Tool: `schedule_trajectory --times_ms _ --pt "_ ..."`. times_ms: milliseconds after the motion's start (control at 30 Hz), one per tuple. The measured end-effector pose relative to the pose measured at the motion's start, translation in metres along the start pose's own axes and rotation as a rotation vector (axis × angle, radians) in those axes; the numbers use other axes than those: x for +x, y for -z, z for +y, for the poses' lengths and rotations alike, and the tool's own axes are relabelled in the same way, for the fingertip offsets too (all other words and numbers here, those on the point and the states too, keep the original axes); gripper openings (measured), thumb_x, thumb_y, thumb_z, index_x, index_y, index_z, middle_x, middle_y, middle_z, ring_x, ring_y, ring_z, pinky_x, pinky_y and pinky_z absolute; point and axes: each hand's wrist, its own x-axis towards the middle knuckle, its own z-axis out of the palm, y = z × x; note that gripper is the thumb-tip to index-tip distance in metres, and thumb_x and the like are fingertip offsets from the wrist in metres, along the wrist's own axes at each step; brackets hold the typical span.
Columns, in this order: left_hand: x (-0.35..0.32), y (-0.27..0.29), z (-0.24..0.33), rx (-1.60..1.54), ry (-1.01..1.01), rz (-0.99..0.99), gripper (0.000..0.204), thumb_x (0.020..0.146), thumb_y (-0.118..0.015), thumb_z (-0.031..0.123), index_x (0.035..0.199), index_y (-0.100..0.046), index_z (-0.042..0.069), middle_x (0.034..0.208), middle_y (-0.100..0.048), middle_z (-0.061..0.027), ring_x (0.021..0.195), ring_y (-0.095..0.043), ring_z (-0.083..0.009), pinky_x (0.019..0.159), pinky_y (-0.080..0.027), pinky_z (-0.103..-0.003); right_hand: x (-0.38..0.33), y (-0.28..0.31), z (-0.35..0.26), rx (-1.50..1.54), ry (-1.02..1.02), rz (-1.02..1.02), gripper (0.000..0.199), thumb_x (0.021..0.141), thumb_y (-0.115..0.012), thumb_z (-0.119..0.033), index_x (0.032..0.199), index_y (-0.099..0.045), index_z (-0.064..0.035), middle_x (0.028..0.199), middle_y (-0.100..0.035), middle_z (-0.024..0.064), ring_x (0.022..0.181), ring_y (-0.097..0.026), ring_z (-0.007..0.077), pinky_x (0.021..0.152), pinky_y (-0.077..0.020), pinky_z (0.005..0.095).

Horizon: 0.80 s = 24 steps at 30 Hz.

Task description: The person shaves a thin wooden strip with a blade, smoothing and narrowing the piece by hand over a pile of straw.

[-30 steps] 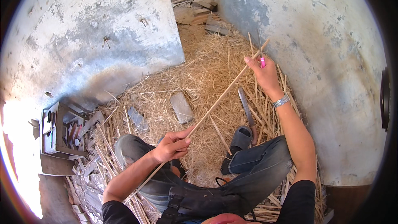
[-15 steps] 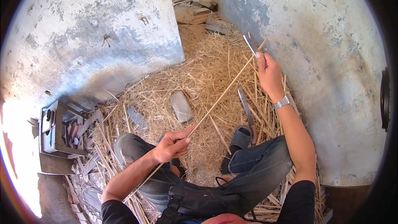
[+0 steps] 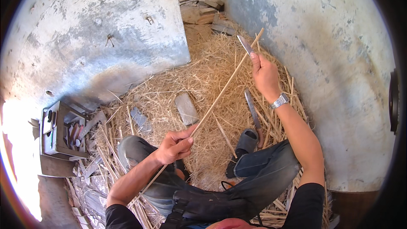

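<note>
A long, thin wooden strip (image 3: 220, 94) runs slantwise from under my left forearm up to the far right. My left hand (image 3: 174, 146) is closed round it, thumb and forefinger pinching it above my lap. Near the strip's far end my right hand (image 3: 266, 75) grips a small knife (image 3: 244, 44). Its blade crosses the strip, and the handle is hidden in my fingers. A metal watch (image 3: 279, 100) is on my right wrist. On the floor below lies a larger knife (image 3: 252, 111) with a brown handle, beside my slipper (image 3: 246, 141).
Shavings (image 3: 207, 65) cover the floor. A grey block (image 3: 186, 108) and a bluish stone (image 3: 140, 119) lie among them. A small wooden stand (image 3: 53, 128) with tools is at left. Split strips (image 3: 275, 121) are piled at right, along the wall (image 3: 335, 89). Another wall (image 3: 135, 25) juts in at left.
My right hand and the small knife have moved left and slightly nearer along the strip, leaving more of its far end showing. My left hand has barely shifted.
</note>
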Motion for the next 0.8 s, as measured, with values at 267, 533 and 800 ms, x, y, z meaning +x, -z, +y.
schedule_trajectory --times_ms 267,533,800 --pt "0.001 0.005 0.007 -0.047 0.027 0.114 0.052 0.108 -0.049 0.012 0.158 -0.037 0.008 0.068 -0.029 0.0060 0.054 -0.024 -0.0051 0.048 -0.024 -0.024 -0.084 -0.038 -0.068 0.171 0.399 -0.265 0.027 0.103 -0.059 -0.032 0.095 -0.071 -0.0097 0.055 -0.058 0.0114 0.044 -0.057 0.0308 0.044 -0.0426 0.0408" --pt "0.002 -0.002 0.015 -0.239 0.055 0.026 0.050 0.109 -0.048 0.014 0.158 -0.039 0.012 0.068 -0.028 0.0067 0.052 -0.024 -0.0045 0.045 -0.022 -0.022 -0.039 -0.022 -0.063 0.193 0.090 -0.126 0.030 0.105 -0.057 -0.030 0.093 -0.069 -0.0050 0.052 -0.053 0.0094 0.041 -0.051 0.0206 0.039 -0.0374 0.0346" --pt "0.008 -0.003 0.026 -0.346 0.028 0.129 0.047 0.109 -0.047 0.016 0.156 -0.042 0.016 0.068 -0.031 0.0059 0.047 -0.026 -0.0035 0.041 -0.024 -0.019 -0.064 -0.033 -0.096 0.257 0.247 -0.305 0.033 0.105 -0.057 -0.032 0.089 -0.065 -0.0038 0.058 -0.057 0.0147 0.049 -0.059 0.0307 0.046 -0.0448 0.0418"
